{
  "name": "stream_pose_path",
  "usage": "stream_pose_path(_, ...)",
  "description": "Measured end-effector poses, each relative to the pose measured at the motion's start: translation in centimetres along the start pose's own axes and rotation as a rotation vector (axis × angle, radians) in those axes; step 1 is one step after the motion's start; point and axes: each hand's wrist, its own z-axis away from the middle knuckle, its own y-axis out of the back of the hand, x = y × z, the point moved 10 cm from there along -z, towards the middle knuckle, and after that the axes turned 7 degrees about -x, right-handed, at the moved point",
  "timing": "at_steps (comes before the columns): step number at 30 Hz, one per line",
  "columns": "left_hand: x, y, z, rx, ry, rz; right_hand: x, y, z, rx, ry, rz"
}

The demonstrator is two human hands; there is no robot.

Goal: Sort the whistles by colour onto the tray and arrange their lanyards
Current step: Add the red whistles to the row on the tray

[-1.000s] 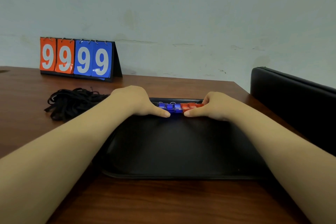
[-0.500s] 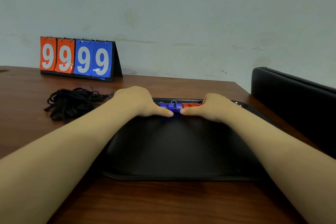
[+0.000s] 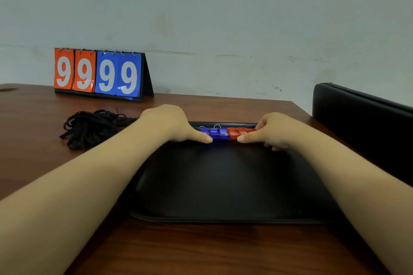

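A row of small whistles lies along the far edge of the black tray (image 3: pixel 223 185), blue whistles (image 3: pixel 215 133) on the left and red whistles (image 3: pixel 237 133) on the right, touching side by side. My left hand (image 3: pixel 169 124) covers the row's left end, its thumb straight along the near side of the blue ones and its fingers hidden behind. My right hand (image 3: pixel 277 129) holds the right end, thumb in front of the red whistles and fingers curled over their far side. A heap of black lanyards (image 3: pixel 91 127) lies on the table left of the tray.
A flip scoreboard (image 3: pixel 98 73) reading 99 in orange and 99 in blue stands at the back left by the wall. A black padded chair back (image 3: pixel 362 131) rises at the table's right edge. The wooden table (image 3: pixel 201 250) runs in front of the tray.
My thumbs drew close together along the row half a second ago and have now spread apart. The right hand has slid right, so more blue and red whistles show between the hands.
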Motion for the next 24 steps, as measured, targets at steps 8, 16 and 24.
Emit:
stream_pose_path(8,0.1,0.2,0.3,0.021,-0.003,0.017,0.0,-0.1,-0.3,0.018,-0.01,0.012)
stream_pose_path(16,-1.1,0.0,0.7,-0.11,0.031,0.095,0.6,0.4,0.9,-0.058,-0.038,-0.142)
stream_pose_path(24,-1.9,0.3,0.4,-0.131,0.035,0.234,1.5,0.5,1.4,-0.101,-0.068,-0.313)
